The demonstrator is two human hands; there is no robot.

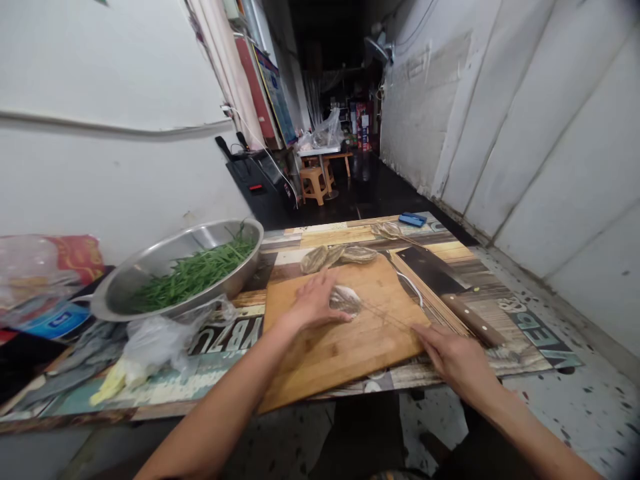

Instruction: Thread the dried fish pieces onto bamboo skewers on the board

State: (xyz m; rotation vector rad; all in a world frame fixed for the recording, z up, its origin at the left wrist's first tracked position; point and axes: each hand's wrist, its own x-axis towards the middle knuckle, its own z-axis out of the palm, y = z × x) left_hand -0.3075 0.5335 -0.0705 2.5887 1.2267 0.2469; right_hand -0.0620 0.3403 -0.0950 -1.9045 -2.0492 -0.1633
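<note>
Our grip: right hand (457,357) pinched on the thin stick (385,315); left hand (315,298) spread open at the edge of the oval piece (346,300). Piece lies flat on the cutting board (345,347), at the stick's far end. For good control, we judge 2 points matter: stick low and aligned with the piece; left fingers pressing lightly, clear of the stick's line.

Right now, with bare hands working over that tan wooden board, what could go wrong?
The thin brown stick in the right hand points toward the left hand, so a slip could prick it. The wooden-handled cleaver lies near the right hand and might nick it. The flat grey-brown piece could slide on the board.
</note>
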